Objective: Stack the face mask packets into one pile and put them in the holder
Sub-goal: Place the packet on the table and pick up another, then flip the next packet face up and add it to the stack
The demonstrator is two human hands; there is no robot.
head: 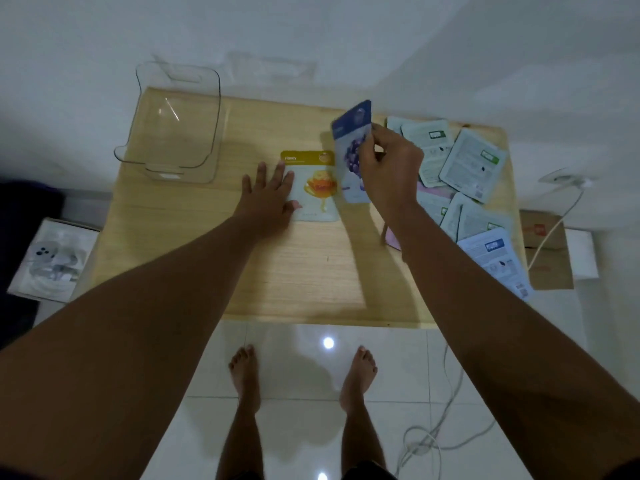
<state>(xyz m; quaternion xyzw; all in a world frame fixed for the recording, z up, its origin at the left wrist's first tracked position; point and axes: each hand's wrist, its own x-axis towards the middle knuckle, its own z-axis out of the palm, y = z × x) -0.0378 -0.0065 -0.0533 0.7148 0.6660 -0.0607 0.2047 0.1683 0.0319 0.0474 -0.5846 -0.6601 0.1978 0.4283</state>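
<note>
Holder: I am seeing the clear holder (175, 124) sitting empty at 10 o'clock on the table (294, 271).
Room: white tiles are showing below, a cable (446, 420) trailing at 5 o'clock.
Left hand (272, 199): lying flat, fingers spread, pressing the honey packet (317, 188).
Right hand (389, 168): pinching a blue packet (353, 133), holding it tilted just beside the honey one.
Loose packets (464, 188): lying scattered at 3 o'clock.

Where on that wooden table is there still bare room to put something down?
Bare wood lies along the table's near edge, below the honey packet, and between the clear holder and that packet. The right side is crowded with overlapping loose packets.
</note>
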